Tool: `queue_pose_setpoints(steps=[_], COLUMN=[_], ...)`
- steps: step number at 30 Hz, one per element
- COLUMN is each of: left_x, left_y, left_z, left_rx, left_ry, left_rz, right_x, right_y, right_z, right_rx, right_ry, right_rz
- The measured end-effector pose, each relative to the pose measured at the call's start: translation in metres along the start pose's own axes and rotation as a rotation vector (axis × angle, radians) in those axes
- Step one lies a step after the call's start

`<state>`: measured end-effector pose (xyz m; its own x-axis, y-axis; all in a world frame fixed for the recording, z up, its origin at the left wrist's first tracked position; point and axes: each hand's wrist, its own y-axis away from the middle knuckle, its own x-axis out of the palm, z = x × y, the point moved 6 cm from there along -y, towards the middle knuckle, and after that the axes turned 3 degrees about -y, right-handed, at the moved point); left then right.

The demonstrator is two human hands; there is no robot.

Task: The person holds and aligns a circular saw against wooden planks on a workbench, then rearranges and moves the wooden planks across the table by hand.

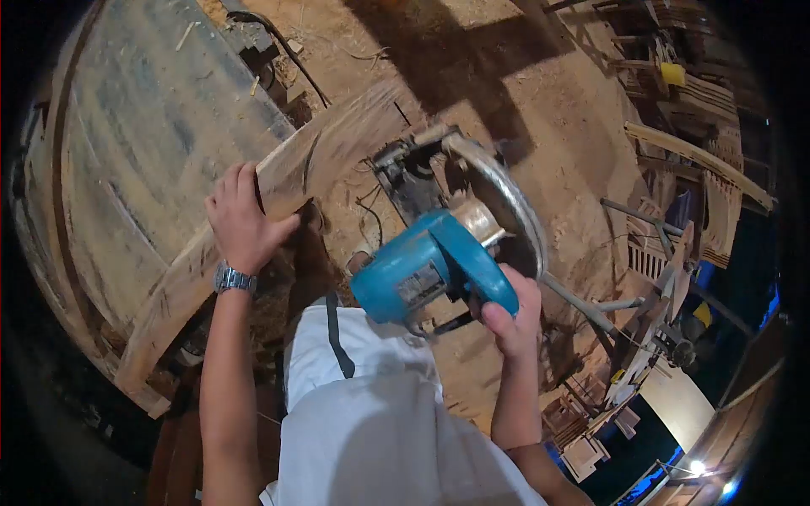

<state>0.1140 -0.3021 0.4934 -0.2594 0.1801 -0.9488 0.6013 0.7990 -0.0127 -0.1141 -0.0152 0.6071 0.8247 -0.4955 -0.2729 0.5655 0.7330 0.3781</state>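
My right hand (518, 312) is wrapped around the rear handle of a teal circular saw (413, 266). The saw's metal blade guard (510, 198) faces right, and its dark base plate (409, 181) points away from me, close to the far part of a long curved wooden plank (173, 287). Whether the base touches the wood I cannot tell. My left hand (245, 218), with a metal watch on the wrist, grips the plank near its middle, thumb over the near edge. A dark cut or mark crosses the plank beyond that hand.
A large dusty board surface (160, 135) lies at left under the plank. A black cable (291, 55) runs near its far corner. Sawdust covers the floor (557, 160). Stacked wooden parts (709, 169) and a frame with metal legs (591, 316) stand at right.
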Motion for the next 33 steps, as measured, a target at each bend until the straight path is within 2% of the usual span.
queue_pose_setpoints(steps=[2,6,10,33], left_x=[-0.002,-0.006,-0.004,-0.004], left_y=[0.000,-0.002,0.000,0.000], left_z=[-0.002,-0.005,-0.004,-0.001], left_rx=[0.011,0.022,0.029,0.045], left_ry=[0.005,0.019,0.013,0.018], left_rz=[-0.022,-0.044,-0.072,-0.106], right_x=[0.012,0.020,0.035,0.055], right_y=[-0.012,-0.027,-0.038,-0.046], right_z=[0.017,0.019,0.026,0.016], right_rx=[-0.078,-0.088,-0.057,-0.018], right_ry=[-0.024,-0.048,-0.164,-0.259], right_rz=[0.013,0.027,0.020,0.037])
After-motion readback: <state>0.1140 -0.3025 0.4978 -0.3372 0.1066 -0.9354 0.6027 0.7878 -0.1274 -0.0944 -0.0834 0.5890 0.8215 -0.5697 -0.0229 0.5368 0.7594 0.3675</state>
